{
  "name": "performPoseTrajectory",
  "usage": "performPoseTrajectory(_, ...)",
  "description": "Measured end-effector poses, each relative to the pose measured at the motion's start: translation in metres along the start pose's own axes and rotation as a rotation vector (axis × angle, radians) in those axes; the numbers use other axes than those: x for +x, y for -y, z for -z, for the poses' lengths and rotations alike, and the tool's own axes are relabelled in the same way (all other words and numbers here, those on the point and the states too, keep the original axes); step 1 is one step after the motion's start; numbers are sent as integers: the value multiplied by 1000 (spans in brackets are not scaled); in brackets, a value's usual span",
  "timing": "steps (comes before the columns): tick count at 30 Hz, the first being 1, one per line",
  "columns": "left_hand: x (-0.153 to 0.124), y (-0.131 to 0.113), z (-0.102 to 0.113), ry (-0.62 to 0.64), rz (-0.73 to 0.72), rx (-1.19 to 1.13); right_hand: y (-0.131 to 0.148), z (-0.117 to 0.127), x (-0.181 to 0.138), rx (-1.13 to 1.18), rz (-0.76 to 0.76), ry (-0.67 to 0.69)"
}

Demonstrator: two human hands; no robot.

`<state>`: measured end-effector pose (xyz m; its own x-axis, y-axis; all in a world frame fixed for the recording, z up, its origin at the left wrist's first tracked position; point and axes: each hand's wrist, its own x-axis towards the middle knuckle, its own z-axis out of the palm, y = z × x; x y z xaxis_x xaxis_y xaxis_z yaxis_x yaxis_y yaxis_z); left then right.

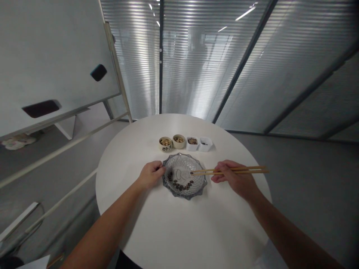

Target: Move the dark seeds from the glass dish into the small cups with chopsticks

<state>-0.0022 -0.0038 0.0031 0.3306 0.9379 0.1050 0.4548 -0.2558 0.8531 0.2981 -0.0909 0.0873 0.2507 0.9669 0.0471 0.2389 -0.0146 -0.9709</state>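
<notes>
A scalloped clear glass bowl point(183, 161) stands on the white table, with several dark, bean-like pieces point(183, 186) lying mostly along its near side. My left hand point(153, 173) is closed on the bowl's left rim, thumb and fingers pinching the edge. In my right hand point(234, 177) is a pair of wooden chopsticks point(252, 170), pointing left over the bowl. Their tips meet a single dark piece point(192, 173) at the bowl's right inner side; whether they grip it I cannot tell.
Behind the bowl stand two round cream cups point(165, 149) with light brown nuts and two white dishes point(205, 148), one with brown bits, the other with a few dark pieces. All rest on a round white table point(179, 235). A whiteboard point(56, 48) is at left, ribbed glass panels point(190, 82) behind.
</notes>
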Motion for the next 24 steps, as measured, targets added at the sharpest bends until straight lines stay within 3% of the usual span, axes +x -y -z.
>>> performPoseTrajectory(7,0,-1,2,10,-12,9,-10,2,0,-69,44,13)
performPoseTrajectory(17,0,0,1,5,-8,-3,-6,7,-1,18,38,-128)
performPoseTrajectory(24,0,-1,1,-5,-4,-10,-4,5,-1,-39,39,-20)
